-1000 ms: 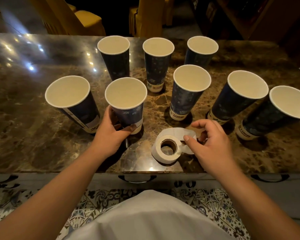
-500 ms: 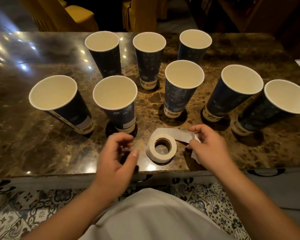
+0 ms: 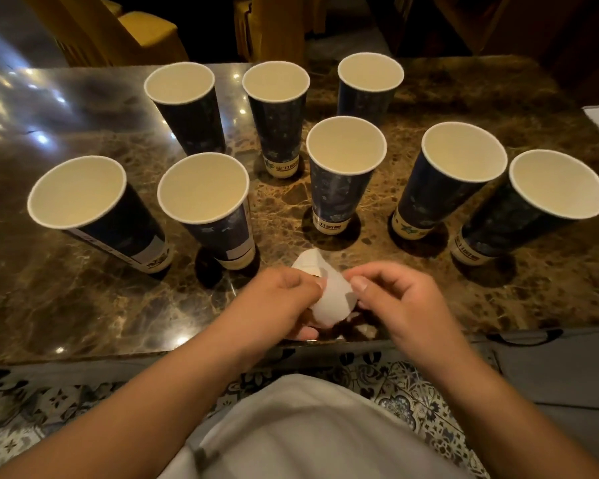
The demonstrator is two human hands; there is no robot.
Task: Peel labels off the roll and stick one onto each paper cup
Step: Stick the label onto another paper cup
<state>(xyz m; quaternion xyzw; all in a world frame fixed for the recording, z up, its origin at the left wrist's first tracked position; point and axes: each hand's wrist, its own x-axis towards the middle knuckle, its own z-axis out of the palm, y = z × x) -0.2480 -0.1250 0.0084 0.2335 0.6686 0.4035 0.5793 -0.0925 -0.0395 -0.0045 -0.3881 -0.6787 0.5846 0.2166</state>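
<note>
Left hand point(image 3: 284, 302) left the cup, now gripping label roll point(image 3: 329, 302).

Dim warm light; glare spots on glossy table point(image 3: 49, 140), wide-angle bending, slight blur.

You face a glossy brown marble table point(image 3: 83, 299) catching light spots far left; yellow chairs point(image 3: 146, 32) stand beyond, patterned floor tiles point(image 3: 49, 402) lie near.
</note>
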